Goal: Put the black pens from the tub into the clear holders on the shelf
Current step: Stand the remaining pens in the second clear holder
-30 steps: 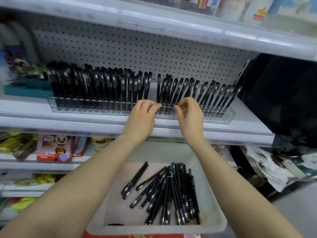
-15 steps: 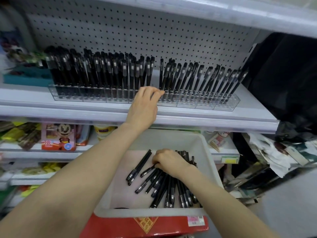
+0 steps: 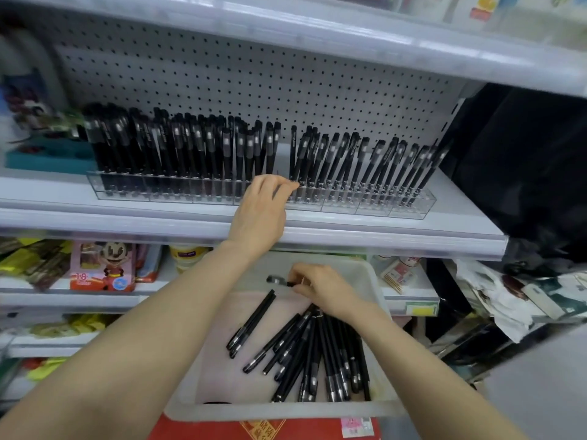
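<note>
A row of clear holders (image 3: 409, 208) stands on the white shelf (image 3: 381, 239), packed with upright black pens (image 3: 203, 154). Below it, a white tub (image 3: 371, 281) holds several loose black pens (image 3: 320, 350). My left hand (image 3: 263, 208) rests at the holders' front edge near the middle, its fingers reaching onto the rim and touching the pens there. My right hand (image 3: 324, 289) is over the tub's far end and pinches one black pen (image 3: 279, 281), lifted clear of the pile, its tip pointing left.
A pegboard backs the shelf, and another shelf runs overhead. A teal box (image 3: 47, 157) sits at the left end. Lower shelves carry packaged goods, including a pink cartoon pack (image 3: 101, 268). A black bag (image 3: 524, 160) hangs at the right. A red box (image 3: 254, 430) lies under the tub.
My right hand left the holders, went down into the tub, and has now lifted one pen out of the pile. My left hand stayed at the holders.
</note>
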Available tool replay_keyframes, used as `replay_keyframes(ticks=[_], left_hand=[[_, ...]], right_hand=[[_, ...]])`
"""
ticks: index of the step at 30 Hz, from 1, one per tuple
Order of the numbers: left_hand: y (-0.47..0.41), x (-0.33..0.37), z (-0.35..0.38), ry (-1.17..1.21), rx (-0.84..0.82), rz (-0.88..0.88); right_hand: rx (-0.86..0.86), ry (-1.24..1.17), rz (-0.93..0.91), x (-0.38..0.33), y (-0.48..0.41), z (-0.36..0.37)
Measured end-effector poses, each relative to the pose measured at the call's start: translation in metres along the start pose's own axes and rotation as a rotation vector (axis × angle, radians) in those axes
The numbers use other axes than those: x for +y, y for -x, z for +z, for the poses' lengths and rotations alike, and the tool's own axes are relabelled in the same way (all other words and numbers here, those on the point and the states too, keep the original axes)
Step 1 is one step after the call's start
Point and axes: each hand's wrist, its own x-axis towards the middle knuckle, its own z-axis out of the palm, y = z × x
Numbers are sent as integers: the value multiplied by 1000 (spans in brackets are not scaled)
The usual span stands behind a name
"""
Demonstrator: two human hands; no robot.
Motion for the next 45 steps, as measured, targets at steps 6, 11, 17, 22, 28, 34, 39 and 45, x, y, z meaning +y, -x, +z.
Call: replay_keyframes(ticks=[6,11,17,22,28,34,39,45], left_hand=[[0,0,-1,-5,16,18],[-1,0,-1,0,6,12],[-1,-1,0,4,21,20],[0,-1,1,-7,19,24],[0,-1,0,-1,21,22],[-1,-2,1,0,24,26],[0,-2,1,2,35,30],[0,-2,1,9,36,28]], right_hand=[[10,-52,1,-5,3,-81],[-83,-32,75,-3,6,-128],[453,-360,80,-9,-5,-163],[828,-437,163,-6,-34,-167],[829,-328,176,-3,-57,-155],[670,-93,243,1,-67,-141],[624,12,276,3,-72,-132],[649,12,269,3,-71,-126]])
